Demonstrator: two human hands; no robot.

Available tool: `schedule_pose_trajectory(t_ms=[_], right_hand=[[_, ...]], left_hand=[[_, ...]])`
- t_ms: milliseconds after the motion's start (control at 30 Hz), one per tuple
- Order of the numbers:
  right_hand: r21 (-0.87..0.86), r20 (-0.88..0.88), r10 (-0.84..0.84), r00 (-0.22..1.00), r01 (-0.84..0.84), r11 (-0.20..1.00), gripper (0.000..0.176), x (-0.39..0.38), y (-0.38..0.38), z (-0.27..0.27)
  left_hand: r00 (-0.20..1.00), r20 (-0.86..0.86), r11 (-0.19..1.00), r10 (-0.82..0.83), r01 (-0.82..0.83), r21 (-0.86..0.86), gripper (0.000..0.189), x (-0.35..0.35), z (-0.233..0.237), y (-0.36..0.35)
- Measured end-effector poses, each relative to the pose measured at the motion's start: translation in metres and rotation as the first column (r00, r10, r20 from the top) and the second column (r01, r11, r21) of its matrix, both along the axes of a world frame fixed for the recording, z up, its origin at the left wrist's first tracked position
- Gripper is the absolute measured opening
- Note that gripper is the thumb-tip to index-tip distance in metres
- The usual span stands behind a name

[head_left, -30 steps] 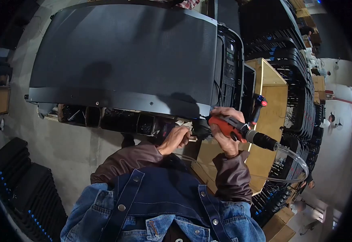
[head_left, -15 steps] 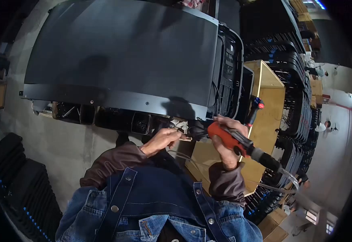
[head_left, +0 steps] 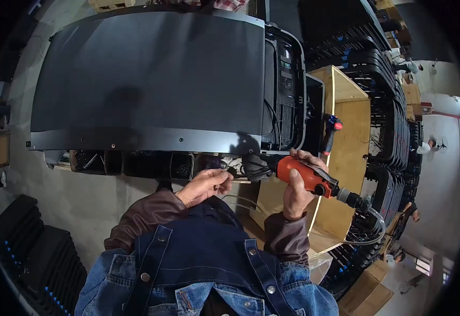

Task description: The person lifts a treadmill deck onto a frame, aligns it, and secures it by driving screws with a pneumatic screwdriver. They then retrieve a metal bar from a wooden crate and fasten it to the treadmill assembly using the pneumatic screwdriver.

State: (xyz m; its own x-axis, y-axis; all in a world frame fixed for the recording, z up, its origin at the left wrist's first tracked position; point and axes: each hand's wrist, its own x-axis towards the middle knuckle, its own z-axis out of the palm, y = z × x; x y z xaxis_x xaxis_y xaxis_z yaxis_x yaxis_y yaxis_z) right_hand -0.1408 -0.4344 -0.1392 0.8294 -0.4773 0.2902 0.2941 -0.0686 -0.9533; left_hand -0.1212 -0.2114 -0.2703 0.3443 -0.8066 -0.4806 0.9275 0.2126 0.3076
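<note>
I note the red driver (head_left: 310,180) clamped in my right hand's (head_left: 296,196) fingers, at the near corner of the dark panel (head_left: 151,79). Its body has just shifted outward, so I judge bit contact unconfirmed. My left hand's (head_left: 202,186) fingers bunch together beside the bins (head_left: 170,163); I cannot tell whether they grip anything.

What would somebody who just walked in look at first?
Probably the bright orange tool in the right hand, with a see-through hose at its back end. Next might come the huge dark panel filling much of the picture's upper left. Then maybe the pale wooden box, to the right of that panel.
</note>
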Motion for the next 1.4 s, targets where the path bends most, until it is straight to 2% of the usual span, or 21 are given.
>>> schedule_pose_trajectory(t_ms=[200,267,300,367,467,500,533,600,667,733,767,867,900,1000,1033,1100,1133,1200,1233,1300,1400], right_hand=[[-0.014,0.025,0.007,1.0,-0.007,1.0,0.05,0.0,-0.004,-0.003],[-0.218,0.032,0.222,0.974,-0.21,0.953,0.044,0.005,-0.007,-0.001],[-0.368,0.042,0.269,0.962,-0.235,0.899,0.044,0.009,-0.005,-0.007],[-0.435,0.078,0.38,0.922,-0.311,0.845,0.048,0.016,-0.001,-0.004],[-0.221,0.061,0.235,0.97,-0.216,0.951,0.042,0.023,0.003,-0.002],[-0.176,0.068,0.24,0.968,-0.225,0.958,0.041,0.025,0.003,-0.001],[-0.18,0.067,0.242,0.968,-0.226,0.957,0.041,0.024,0.001,-0.001],[-0.318,-0.012,0.311,0.95,-0.299,0.9,0.042,0.025,0.0,-0.003],[-0.349,-0.036,0.309,0.95,-0.302,0.887,0.042,0.026,0.004,-0.004],[-0.271,-0.009,0.28,0.96,-0.272,0.923,0.042,0.03,0.005,-0.007],[-0.169,0.007,0.305,0.952,-0.299,0.939,0.04,0.031,0.003,-0.011],[-0.165,-0.029,0.311,0.95,-0.311,0.936,0.039,0.034,-0.002,-0.011],[-0.097,0.005,0.34,0.94,-0.338,0.936,0.038,0.034,0.0,-0.008],[-0.168,-0.039,0.374,0.927,-0.375,0.912,0.037,0.038,-0.006,-0.013],[-0.137,-0.045,0.404,0.914,-0.406,0.903,0.04,0.038,-0.007,-0.014],[-0.37,-0.134,0.431,0.892,-0.448,0.813,0.044,0.04,-0.012,-0.008],[-0.352,-0.146,0.466,0.872,-0.487,0.8,0.046,0.04,-0.013,-0.008],[-0.128,-0.12,0.514,0.849,-0.527,0.84,0.048,0.042,-0.011,-0.006],[-0.001,-0.157,0.463,0.872,-0.469,0.883,0.047,0.04,-0.008,0.001],[-0.094,-0.147,0.384,0.911,-0.4,0.912,0.047,0.041,-0.015,0.009],[0.3,0.094,0.35,0.932,-0.362,0.883,0.049,0.028,-0.01,0.018]], left_hand=[[0.999,0.042,1.0,-0.004,0.003,0.005,0.03,0.0,0.004,0.002],[0.998,0.057,1.0,0.0,-0.001,0.011,0.031,0.002,0.006,0.0],[0.998,0.067,1.0,-0.001,0.0,0.015,0.031,0.002,0.007,-0.001],[0.997,0.08,1.0,-0.003,0.002,0.019,0.031,0.001,0.008,-0.003],[0.997,0.077,1.0,0.0,-0.001,0.014,0.032,0.001,0.007,-0.003],[0.997,0.078,1.0,0.007,-0.009,0.026,0.032,0.001,0.007,-0.002],[0.997,0.082,0.999,0.015,-0.018,0.034,0.033,0.001,0.007,-0.002],[0.996,0.08,0.999,0.041,-0.043,0.018,0.033,0.004,0.01,-0.008],[0.995,0.071,0.997,0.071,-0.072,0.012,0.033,0.003,0.009,-0.007],[0.992,0.074,0.994,0.098,-0.094,-0.053,0.031,0.003,0.006,-0.009],[0.992,0.074,0.994,0.099,-0.095,-0.055,0.031,0.004,0.006,-0.01],[0.993,0.069,0.994,0.098,-0.093,-0.062,0.029,0.003,0.005,-0.016],[0.992,0.071,0.992,0.108,-0.103,-0.071,0.029,0.004,0.004,-0.02],[0.985,0.102,0.989,0.139,-0.134,-0.057,0.029,0.001,0.008,-0.029],[0.979,0.124,0.987,0.162,-0.158,-0.041,0.028,0.003,0.012,-0.031],[0.974,0.122,0.982,0.191,-0.189,-0.031,0.028,0.004,0.016,-0.033],[0.971,0.106,0.977,0.213,-0.212,-0.019,0.028,0.002,0.018,-0.033],[0.965,0.114,0.972,0.236,-0.236,-0.012,0.027,0.002,0.017,-0.03],[0.96,0.102,0.965,0.262,-0.262,-0.011,0.026,0.001,0.016,-0.028],[0.949,0.106,0.955,0.297,-0.294,-0.042,0.027,-0.002,0.02,-0.023],[0.901,0.019,0.9,0.434,-0.433,-0.055,0.027,-0.006,0.034,-0.015]])
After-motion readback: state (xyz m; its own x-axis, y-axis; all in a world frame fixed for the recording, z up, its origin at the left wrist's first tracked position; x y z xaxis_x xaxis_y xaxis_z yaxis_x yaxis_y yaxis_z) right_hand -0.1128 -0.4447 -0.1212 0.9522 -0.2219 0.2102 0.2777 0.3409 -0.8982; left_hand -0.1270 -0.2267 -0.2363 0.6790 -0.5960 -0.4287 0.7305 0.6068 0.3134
